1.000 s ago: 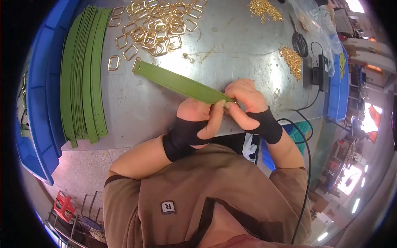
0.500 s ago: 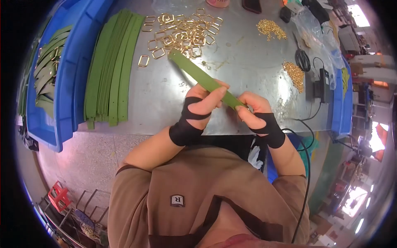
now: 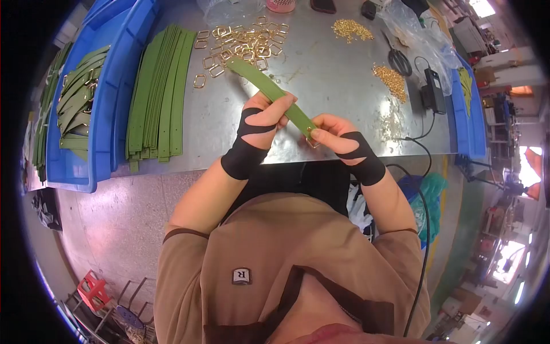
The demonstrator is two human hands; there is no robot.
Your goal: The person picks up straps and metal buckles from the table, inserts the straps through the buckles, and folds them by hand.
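A green strap (image 3: pixel 256 77) is held at a slant above the metal table, its far end over the gold rings. My left hand (image 3: pixel 266 114), in a black wrist support, is closed around its middle with the thumb on top. At the near end my right hand (image 3: pixel 334 137), also in a black support, pinches the strap between thumb and fingers. A gold rectangular ring (image 3: pixel 313 143) shows at that end, partly hidden by the fingers. Beyond the strap lies a heap of gold rectangular rings (image 3: pixel 250 41).
Flat green straps (image 3: pixel 160 94) lie stacked at the left, beside a blue bin (image 3: pixel 94 172) of straps with rings. Two piles of small gold pieces (image 3: pixel 352 30) (image 3: pixel 390 83), scissors (image 3: pixel 399 60) and a black power adapter (image 3: pixel 433 92) are on the right. Another blue bin (image 3: pixel 468 135) stands beyond.
The camera view has shifted. My right hand has turned at the strap's near end, and the gold ring there now shows more clearly. Both hands still hold the strap.
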